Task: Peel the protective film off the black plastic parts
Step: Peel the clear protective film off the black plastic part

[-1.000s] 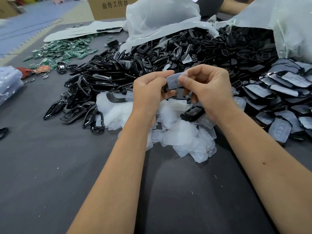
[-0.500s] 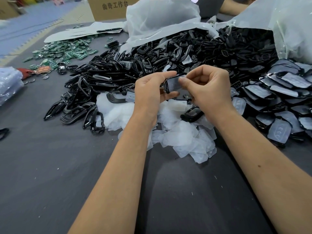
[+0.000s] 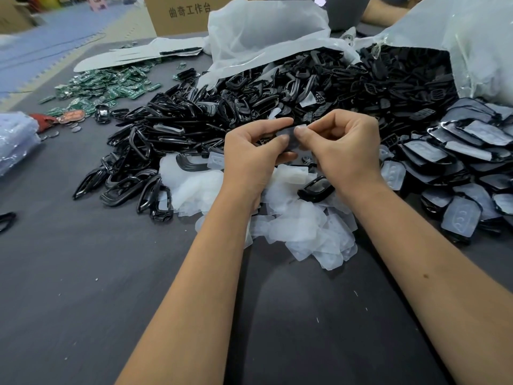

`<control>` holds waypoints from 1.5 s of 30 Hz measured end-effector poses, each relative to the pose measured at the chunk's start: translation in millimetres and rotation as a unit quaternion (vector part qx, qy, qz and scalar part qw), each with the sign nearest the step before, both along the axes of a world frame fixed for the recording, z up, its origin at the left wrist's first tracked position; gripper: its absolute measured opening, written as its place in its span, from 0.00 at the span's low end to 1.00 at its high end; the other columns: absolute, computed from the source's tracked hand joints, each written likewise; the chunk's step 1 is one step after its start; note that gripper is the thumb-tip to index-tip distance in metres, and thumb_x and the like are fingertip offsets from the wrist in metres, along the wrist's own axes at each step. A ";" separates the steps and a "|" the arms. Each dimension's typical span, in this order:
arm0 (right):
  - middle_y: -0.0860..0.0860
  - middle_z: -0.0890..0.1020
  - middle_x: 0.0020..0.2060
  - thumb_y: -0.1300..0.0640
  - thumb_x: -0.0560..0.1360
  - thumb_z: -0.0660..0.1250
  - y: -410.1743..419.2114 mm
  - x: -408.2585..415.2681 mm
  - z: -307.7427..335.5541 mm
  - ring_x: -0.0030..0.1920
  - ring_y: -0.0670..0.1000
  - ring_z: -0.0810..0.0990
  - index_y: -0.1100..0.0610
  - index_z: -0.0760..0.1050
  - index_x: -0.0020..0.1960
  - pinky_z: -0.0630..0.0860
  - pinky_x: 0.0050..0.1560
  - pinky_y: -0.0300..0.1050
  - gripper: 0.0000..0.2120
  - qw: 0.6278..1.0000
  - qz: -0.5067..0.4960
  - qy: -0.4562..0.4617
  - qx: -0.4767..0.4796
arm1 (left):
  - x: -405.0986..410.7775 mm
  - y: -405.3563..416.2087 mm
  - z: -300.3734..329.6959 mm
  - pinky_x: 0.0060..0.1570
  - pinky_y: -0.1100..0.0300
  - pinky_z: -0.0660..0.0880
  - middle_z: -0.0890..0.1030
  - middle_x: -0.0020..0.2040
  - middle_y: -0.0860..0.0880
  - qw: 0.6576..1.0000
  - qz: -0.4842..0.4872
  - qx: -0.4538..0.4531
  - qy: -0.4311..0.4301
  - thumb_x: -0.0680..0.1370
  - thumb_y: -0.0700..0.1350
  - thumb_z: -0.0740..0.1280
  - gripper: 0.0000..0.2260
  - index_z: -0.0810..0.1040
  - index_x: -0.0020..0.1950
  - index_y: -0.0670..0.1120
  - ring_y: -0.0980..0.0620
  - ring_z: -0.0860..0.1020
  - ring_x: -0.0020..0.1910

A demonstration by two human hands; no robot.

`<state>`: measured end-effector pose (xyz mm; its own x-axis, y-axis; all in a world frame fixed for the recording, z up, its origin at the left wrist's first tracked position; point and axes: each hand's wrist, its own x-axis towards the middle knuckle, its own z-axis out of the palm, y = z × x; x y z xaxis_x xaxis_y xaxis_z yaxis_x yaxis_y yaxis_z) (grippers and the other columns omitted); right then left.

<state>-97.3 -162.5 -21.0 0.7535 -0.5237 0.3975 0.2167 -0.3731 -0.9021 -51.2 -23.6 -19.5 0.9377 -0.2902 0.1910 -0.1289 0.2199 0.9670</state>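
Note:
My left hand (image 3: 251, 154) grips a small black plastic part (image 3: 290, 140) above the table. My right hand (image 3: 344, 148) meets it from the right, thumb and forefinger pinching the edge of the clear film (image 3: 301, 128) on that part. The part is mostly hidden by my fingers. Below my hands lies a heap of peeled translucent films (image 3: 294, 226). A stack of film-covered black parts (image 3: 460, 173) sits at the right. A pile of bare black frames (image 3: 155, 151) lies at the left.
Two open plastic bags (image 3: 263, 37) spill black parts (image 3: 361, 87) across the back of the dark grey table (image 3: 83, 301). Green circuit boards (image 3: 111, 87) lie at the back left, a cardboard box (image 3: 180, 15) behind them. A clear bag (image 3: 15, 140) sits at the left edge.
The film that my right hand held raised a second ago is gone from my fingers. The black part has turned in my left hand and my right fingers now pinch at its top edge.

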 end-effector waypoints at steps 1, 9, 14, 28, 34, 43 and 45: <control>0.45 0.85 0.30 0.55 0.72 0.80 0.2 0.0 0.1 0.30 0.42 0.83 0.52 0.83 0.37 0.75 0.32 0.35 0.08 1.000 -0.001 -0.001 -0.001 | 0.2 0.1 0.0 0.42 0.60 0.82 0.87 0.46 0.43 1.000 -0.001 -0.002 0.003 0.78 0.28 0.68 0.11 0.85 0.56 0.37 0.49 0.86 0.43; 0.46 0.85 0.32 0.55 0.72 0.80 0.4 -0.4 0.5 0.33 0.45 0.85 0.53 0.83 0.38 0.79 0.37 0.38 0.08 1.000 -0.012 -0.013 -0.015 | -1.4 0.0 1.1 0.41 0.59 0.82 0.86 0.49 0.39 1.000 -0.002 -0.009 0.013 0.79 0.29 0.67 0.10 0.85 0.54 0.38 0.48 0.86 0.44; 0.45 0.84 0.31 0.54 0.72 0.80 -0.6 0.7 -0.6 0.32 0.44 0.83 0.52 0.81 0.36 0.78 0.36 0.39 0.10 0.999 -0.021 -0.011 -0.024 | -1.1 0.2 0.0 0.42 0.59 0.82 0.86 0.51 0.37 1.000 -0.004 -0.009 0.007 0.79 0.29 0.67 0.10 0.85 0.55 0.38 0.46 0.86 0.45; 0.52 0.86 0.34 0.56 0.70 0.82 1.4 -0.7 -0.1 0.36 0.55 0.86 0.54 0.81 0.36 0.83 0.39 0.51 0.10 0.996 0.008 0.035 0.084 | -2.0 0.4 -1.6 0.44 0.57 0.83 0.86 0.51 0.38 1.000 -0.008 -0.014 0.001 0.78 0.28 0.68 0.11 0.85 0.54 0.39 0.45 0.87 0.45; 0.51 0.80 0.30 0.55 0.69 0.83 0.9 0.3 -0.2 0.27 0.47 0.73 0.56 0.79 0.36 0.68 0.25 0.37 0.13 0.982 0.020 0.068 0.175 | -3.1 0.0 -1.6 0.42 0.60 0.82 0.87 0.51 0.39 1.000 0.003 -0.001 -0.013 0.78 0.29 0.69 0.11 0.86 0.54 0.40 0.46 0.87 0.44; 0.49 0.84 0.36 0.66 0.74 0.77 -2.5 0.5 1.4 0.28 0.44 0.75 0.57 0.80 0.49 0.65 0.23 0.35 0.08 0.933 0.145 0.076 0.321 | -5.4 -0.7 0.5 0.42 0.62 0.81 0.87 0.47 0.43 1.000 -0.017 -0.014 -0.003 0.77 0.28 0.68 0.12 0.86 0.52 0.42 0.50 0.86 0.43; 0.49 0.84 0.35 0.66 0.74 0.76 -1.1 0.3 1.3 0.28 0.43 0.76 0.57 0.81 0.48 0.64 0.23 0.35 0.07 0.933 0.155 0.078 0.315 | -6.0 -0.8 1.3 0.42 0.61 0.82 0.86 0.47 0.41 0.999 -0.027 -0.024 0.003 0.77 0.27 0.68 0.12 0.86 0.51 0.42 0.49 0.87 0.43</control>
